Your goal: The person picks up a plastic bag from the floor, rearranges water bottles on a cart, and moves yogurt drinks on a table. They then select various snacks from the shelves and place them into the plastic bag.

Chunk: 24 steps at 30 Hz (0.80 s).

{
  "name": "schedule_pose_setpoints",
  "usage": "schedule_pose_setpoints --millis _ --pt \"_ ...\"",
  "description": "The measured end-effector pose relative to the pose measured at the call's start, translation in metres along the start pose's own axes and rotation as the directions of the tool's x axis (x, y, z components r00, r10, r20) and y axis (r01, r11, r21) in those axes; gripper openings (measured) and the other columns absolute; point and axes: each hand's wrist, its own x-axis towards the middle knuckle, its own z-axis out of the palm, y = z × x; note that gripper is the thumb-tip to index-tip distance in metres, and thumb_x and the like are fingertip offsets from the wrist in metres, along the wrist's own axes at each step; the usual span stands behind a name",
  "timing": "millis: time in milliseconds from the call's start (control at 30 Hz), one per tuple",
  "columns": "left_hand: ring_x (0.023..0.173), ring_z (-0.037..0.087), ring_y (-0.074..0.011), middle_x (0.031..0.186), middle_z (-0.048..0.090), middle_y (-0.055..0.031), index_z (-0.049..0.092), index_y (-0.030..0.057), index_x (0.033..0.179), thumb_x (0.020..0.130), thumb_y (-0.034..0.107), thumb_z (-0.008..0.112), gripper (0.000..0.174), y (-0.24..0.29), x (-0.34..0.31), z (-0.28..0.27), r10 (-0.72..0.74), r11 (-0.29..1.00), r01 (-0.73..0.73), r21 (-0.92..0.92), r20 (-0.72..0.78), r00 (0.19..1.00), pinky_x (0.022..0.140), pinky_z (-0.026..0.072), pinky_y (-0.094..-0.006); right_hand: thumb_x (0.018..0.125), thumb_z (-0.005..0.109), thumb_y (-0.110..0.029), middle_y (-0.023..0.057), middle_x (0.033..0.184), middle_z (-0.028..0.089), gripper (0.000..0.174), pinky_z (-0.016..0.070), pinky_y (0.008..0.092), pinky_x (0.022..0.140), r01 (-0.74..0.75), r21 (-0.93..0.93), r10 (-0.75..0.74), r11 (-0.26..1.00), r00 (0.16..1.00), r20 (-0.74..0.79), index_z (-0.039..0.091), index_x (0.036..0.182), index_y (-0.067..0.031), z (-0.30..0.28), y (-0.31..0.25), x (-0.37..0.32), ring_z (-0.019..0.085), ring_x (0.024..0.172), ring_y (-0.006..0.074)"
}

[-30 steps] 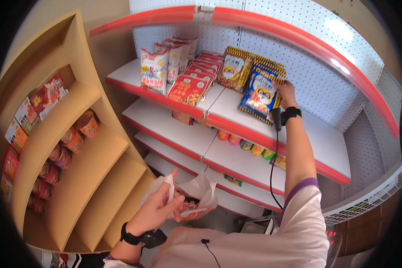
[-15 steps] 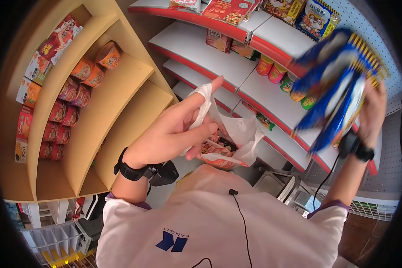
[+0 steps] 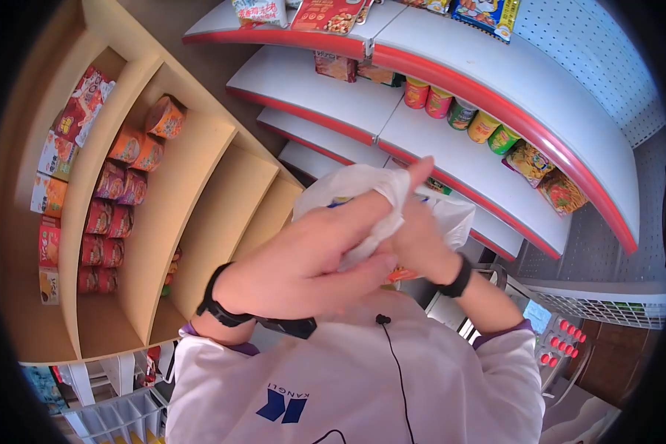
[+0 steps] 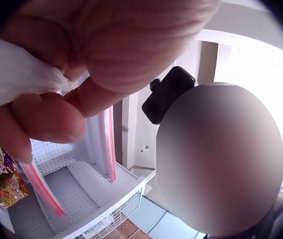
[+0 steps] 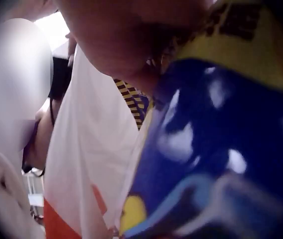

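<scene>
A white plastic bag [image 3: 453, 220] hangs open in front of the person's chest. My left hand [image 3: 314, 255] grips its mouth, with white film bunched between thumb and fingers in the left wrist view. My right hand [image 3: 422, 243] reaches down into the bag, its fingertips hidden behind the left hand. In the right wrist view, that hand grips shiny blue snack packets [image 5: 206, 114] at their yellow top edge, beside the bag's white wall [image 5: 92, 129].
A white shelf unit [image 3: 303, 85] with red edges curves ahead, carrying snack packets, cans [image 3: 462, 115] and noodle packs [image 3: 562, 194]. A wooden shelf [image 3: 200, 159] with cup noodles [image 3: 100, 218] stands at left. At right is a white wire basket [image 3: 607, 303].
My right hand took blue snack packets off the upper shelf and brought them down and left into the bag. The left hand kept hold of the bag; the head view tilted downward.
</scene>
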Motion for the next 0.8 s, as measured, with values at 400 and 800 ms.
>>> schedule_pose_setpoints --millis 400,800 --pt "0.062 0.052 -0.0098 0.085 0.051 -0.0044 0.021 0.0011 0.143 0.089 -0.005 0.047 0.061 -0.005 0.023 0.028 -0.008 0.963 0.036 -0.267 0.105 0.994 0.056 0.0426 -0.0236 0.079 0.062 -0.015 0.0072 0.09 0.06 0.021 0.0461 0.0316 0.075 -0.358 0.601 0.172 0.715 0.922 0.346 0.061 0.098 -0.0059 0.048 -0.008 0.009 0.056 0.087 0.0206" --pt "0.065 0.054 -0.013 0.081 0.05 -0.0039 0.012 0.0054 0.146 0.091 0.001 0.048 0.066 -0.041 -0.004 0.004 -0.034 0.893 0.019 -0.451 -0.026 0.999 0.07 0.0479 -0.0294 0.087 0.062 -0.019 0.0067 0.1 0.066 0.03 0.0502 0.0295 0.08 -0.288 0.158 0.18 0.945 0.856 0.484 0.06 0.114 -0.0058 -0.164 -0.008 0.085 0.062 0.087 0.0149"
